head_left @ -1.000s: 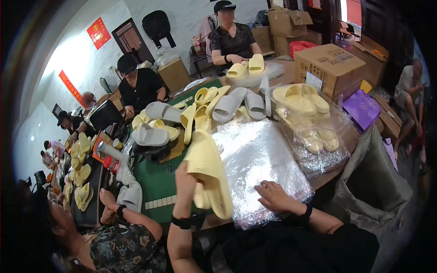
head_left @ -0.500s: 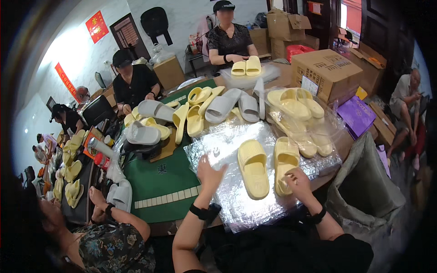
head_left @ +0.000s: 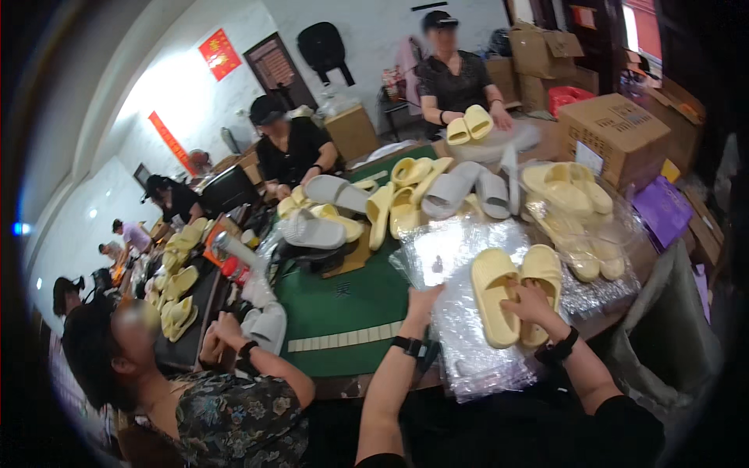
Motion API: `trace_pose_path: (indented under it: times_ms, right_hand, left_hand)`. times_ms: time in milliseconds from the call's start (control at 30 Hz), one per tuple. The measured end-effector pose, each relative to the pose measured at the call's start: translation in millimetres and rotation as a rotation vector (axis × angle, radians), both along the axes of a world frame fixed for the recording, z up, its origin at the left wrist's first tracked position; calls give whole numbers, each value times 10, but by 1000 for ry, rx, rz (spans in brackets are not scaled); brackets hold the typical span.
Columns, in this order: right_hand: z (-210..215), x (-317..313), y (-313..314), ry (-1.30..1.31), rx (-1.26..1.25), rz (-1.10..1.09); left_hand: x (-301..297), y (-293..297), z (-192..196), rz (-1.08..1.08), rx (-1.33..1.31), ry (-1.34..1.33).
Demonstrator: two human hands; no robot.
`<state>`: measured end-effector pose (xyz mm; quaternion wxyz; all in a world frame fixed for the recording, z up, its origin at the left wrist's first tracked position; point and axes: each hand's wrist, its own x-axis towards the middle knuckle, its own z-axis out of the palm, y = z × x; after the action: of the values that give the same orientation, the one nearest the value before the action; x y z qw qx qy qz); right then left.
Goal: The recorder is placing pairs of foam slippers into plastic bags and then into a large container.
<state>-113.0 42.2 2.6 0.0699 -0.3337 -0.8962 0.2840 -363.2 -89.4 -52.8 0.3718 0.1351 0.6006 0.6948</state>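
My right hand [head_left: 534, 303] grips a pair of pale yellow slide slippers near their heels. The left slipper [head_left: 495, 304] lies along the right one [head_left: 544, 269], whose lower part is partly covered by my fingers. Both rest above a stack of clear plastic bags [head_left: 468, 351] at the table's near edge. At the left edge of the stack, my left hand [head_left: 424, 306] appears closed on the bag's edge, thumb toward the slippers; some of its fingers are hidden.
Grey slippers [head_left: 312, 230] and yellow slippers [head_left: 381, 214] heap at mid-table. Bagged yellow slippers [head_left: 566, 187] lie right, before a cardboard box [head_left: 616, 132]. A woven sack [head_left: 663, 335] stands at right. A co-worker [head_left: 234, 405] sits close on my left; others work across the table.
My right hand has brought the two slippers together. My left hand has lowered to the bag stack's edge. My view has swung left; the co-worker across lifts a yellow pair.
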Motion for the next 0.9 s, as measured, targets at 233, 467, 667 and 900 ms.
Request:
trace_pose_path:
  times_ms: [233, 467, 667, 900]
  right_hand:
    - [23, -246, -185, 119, 120, 46]
    - [-4, -599, -632, -76, 187, 299]
    - [-24, -654, -642, -138, 197, 309]
    - [-91, -623, -703, -96, 224, 270]
  left_hand:
    - [34, -226, 258, 179, -24, 146]
    - [-476, -734, -194, 197, 20, 242]
    - [-484, -672, -357, 232, -193, 380]
    - [-463, -669, -445, 290, -210, 414]
